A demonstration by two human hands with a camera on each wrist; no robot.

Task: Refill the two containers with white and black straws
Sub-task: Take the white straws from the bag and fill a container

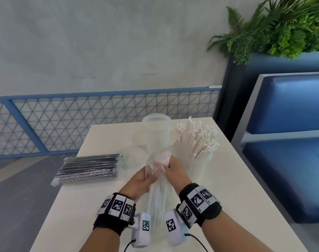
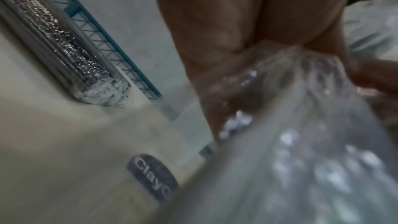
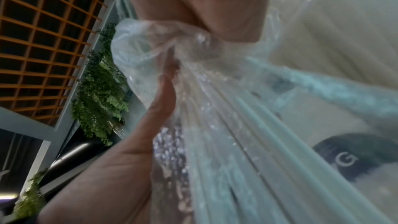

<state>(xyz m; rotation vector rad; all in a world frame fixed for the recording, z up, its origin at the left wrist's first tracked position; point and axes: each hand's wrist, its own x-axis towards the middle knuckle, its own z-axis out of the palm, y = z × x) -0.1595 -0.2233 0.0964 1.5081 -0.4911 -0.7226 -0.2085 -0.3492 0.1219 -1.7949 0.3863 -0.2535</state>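
At the left of the head view I see a sealed pack of black straws (image 1: 87, 170) lying flat on the white table (image 1: 237, 188), near its left edge and well apart from my hands; the left wrist view shows the same pack at its upper left, its crinkled end turned toward the camera. Moving toward the middle, my left hand (image 1: 139, 180) has its fingers curled round a clear plastic bag of white straws (image 1: 157, 197), which stands tilted between my two wrists with its bunched top pointing away from me. In the left wrist view the bag fills the lower right and my fingers (image 2: 215, 23) close over its gathered neck. Just right of that, my right hand (image 1: 176, 172) pinches the twisted top of the same bag, and the right wrist view shows the thumb (image 3: 163, 101) pressed along the plastic with the knotted end bunched above it. Behind my hands, at the centre of the frame, stands a clear container (image 1: 157, 131), upright near the table's far edge; I cannot tell whether anything is in it. Just to its right a second container (image 1: 204, 160) holds a fanned bunch of white straws (image 1: 198, 137). At the far right are a blue padded bench (image 1: 289, 142) and, in the upper right corner, green ferns (image 1: 275, 24).
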